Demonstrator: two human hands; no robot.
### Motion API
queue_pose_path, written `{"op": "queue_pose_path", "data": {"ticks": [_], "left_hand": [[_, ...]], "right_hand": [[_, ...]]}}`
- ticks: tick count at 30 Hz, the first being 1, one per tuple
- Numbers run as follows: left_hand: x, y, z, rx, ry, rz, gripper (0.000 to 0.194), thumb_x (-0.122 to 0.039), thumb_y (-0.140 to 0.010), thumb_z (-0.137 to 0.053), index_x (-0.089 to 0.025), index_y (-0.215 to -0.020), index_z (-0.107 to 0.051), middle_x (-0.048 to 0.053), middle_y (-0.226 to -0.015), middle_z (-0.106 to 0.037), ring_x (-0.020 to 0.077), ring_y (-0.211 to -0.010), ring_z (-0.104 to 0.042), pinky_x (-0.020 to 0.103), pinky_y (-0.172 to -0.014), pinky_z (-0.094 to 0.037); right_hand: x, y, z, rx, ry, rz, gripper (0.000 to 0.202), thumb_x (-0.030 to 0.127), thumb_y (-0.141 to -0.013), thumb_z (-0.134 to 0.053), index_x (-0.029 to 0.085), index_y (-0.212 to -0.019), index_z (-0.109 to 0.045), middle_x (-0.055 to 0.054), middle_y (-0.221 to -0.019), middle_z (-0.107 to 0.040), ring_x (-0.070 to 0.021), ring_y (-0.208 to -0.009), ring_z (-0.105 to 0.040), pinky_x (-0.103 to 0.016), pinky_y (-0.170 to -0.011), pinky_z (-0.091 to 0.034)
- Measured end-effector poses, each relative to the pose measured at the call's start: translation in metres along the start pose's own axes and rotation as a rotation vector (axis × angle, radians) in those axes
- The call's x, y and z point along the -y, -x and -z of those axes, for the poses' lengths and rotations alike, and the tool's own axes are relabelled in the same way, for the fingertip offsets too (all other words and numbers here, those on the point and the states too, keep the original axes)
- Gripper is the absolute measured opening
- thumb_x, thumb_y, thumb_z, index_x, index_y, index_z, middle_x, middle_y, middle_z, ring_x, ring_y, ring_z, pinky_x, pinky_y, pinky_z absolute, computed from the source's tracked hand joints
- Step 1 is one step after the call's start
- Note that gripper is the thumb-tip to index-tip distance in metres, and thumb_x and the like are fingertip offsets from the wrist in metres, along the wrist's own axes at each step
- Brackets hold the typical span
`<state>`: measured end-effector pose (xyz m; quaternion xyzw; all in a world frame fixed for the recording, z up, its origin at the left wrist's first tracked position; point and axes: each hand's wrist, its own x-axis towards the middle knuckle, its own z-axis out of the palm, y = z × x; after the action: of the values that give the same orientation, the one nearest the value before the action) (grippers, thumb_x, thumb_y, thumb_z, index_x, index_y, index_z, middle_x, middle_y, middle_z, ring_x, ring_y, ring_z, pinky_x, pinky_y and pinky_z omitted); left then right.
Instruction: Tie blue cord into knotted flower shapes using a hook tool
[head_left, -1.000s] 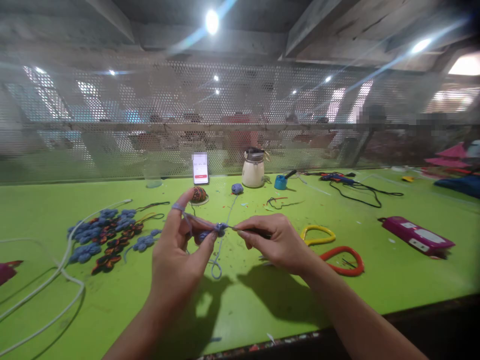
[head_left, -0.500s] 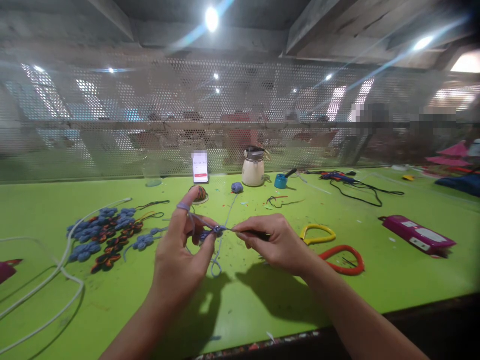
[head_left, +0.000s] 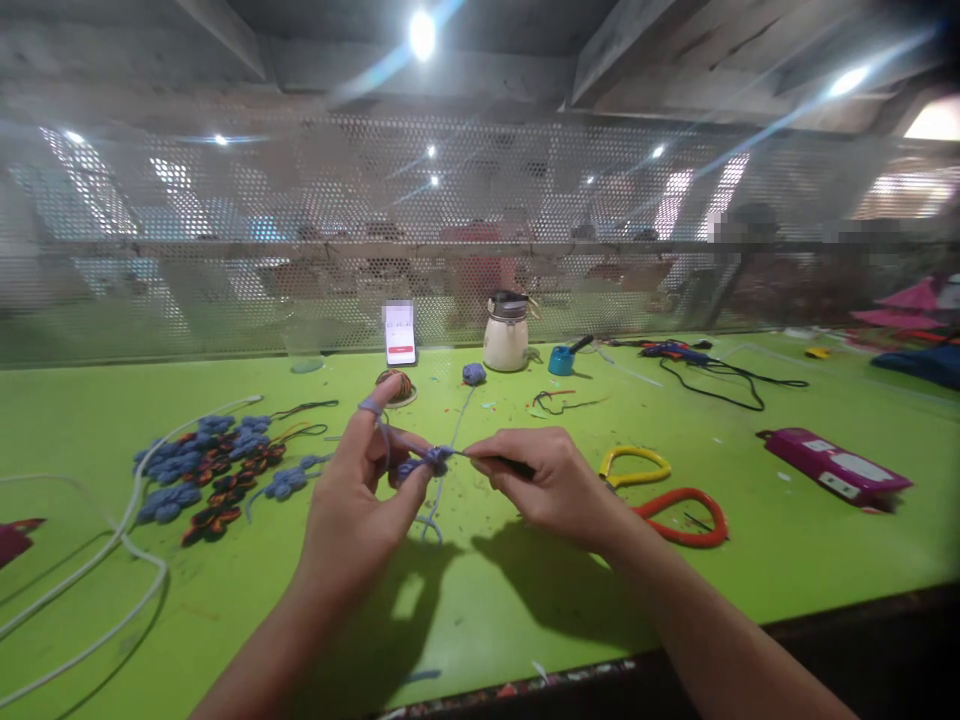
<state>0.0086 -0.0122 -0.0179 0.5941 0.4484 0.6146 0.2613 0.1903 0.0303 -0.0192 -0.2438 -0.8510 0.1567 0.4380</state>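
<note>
Lime-green table (head_left: 750, 590), perforated metal screen (head_left: 300, 200) behind, bright ceiling lamp (head_left: 422, 34) overhead.

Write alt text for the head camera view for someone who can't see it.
Over a lime-green table, the left hand pinches a small blue crochet piece, yarn looped over its raised forefinger, while the right hand works a dark crochet hook into it. Finished blue and orange crochet flowers lie to the left, red-and-yellow scissors to the right.

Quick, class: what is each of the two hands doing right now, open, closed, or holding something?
Left hand: closed, pinching the small blue crochet piece, blue yarn looped over the raised index finger.
Right hand: closed on a dark crochet hook, its tip at the piece.
</note>
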Motion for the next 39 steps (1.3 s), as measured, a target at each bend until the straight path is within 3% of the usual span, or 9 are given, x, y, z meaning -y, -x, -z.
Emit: {"op": "queue_pose_path", "data": {"ticks": [8,15,26,33,39], "left_hand": [[-0.004,-0.001,-0.001,0.026,0.118,0.078,0.084,-0.015,-0.072,-0.070,-0.024,-0.145,-0.027,-0.002,-0.076,-0.064,0.0146,-0.076,-0.063,0.028,-0.076,-0.050],[-0.004,-0.005,0.001,0.073,0.369,0.218,0.094,-0.011,-0.067,-0.074,-0.024,-0.146,-0.023,-0.001,-0.076,-0.067,0.0122,-0.069,-0.062,0.024,-0.070,-0.050],[-0.001,-0.008,0.006,0.068,0.455,0.267,0.093,-0.009,-0.065,-0.077,-0.023,-0.143,-0.029,0.001,-0.077,-0.069,0.0126,-0.069,-0.061,0.023,-0.066,-0.049],[-0.003,-0.007,0.005,0.025,0.441,0.255,0.090,-0.009,-0.062,-0.078,-0.022,-0.140,-0.035,0.000,-0.074,-0.069,0.0123,-0.067,-0.062,0.022,-0.066,-0.049],[-0.008,-0.004,0.003,-0.012,0.331,0.189,0.086,-0.012,-0.067,-0.074,-0.023,-0.142,-0.033,-0.001,-0.075,-0.068,0.0124,-0.068,-0.062,0.023,-0.068,-0.050]], "right_hand": [[0.004,0.002,-0.012,-0.026,-0.058,-0.093,0.038,0.013,-0.087,-0.048,0.019,-0.122,-0.062,-0.005,-0.086,-0.071,-0.0105,-0.058,-0.055,-0.023,-0.057,-0.044],[0.009,0.001,-0.017,-0.068,-0.303,-0.214,0.032,0.016,-0.085,-0.051,0.016,-0.111,-0.070,0.001,-0.059,-0.056,-0.0081,-0.049,-0.039,-0.021,-0.047,-0.035],[0.005,0.003,-0.016,-0.010,-0.443,-0.310,0.031,0.019,-0.085,-0.055,0.016,-0.113,-0.068,0.004,-0.056,-0.045,-0.0054,-0.046,-0.033,-0.019,-0.042,-0.028],[0.005,0.002,-0.013,0.010,-0.407,-0.250,0.032,0.016,-0.086,-0.052,0.016,-0.115,-0.068,0.004,-0.057,-0.045,-0.0061,-0.048,-0.034,-0.019,-0.045,-0.030],[0.006,0.000,-0.003,0.101,-0.251,-0.099,0.043,0.004,-0.083,-0.045,0.017,-0.119,-0.065,0.003,-0.061,-0.044,-0.0089,-0.056,-0.040,-0.021,-0.053,-0.035]]}}
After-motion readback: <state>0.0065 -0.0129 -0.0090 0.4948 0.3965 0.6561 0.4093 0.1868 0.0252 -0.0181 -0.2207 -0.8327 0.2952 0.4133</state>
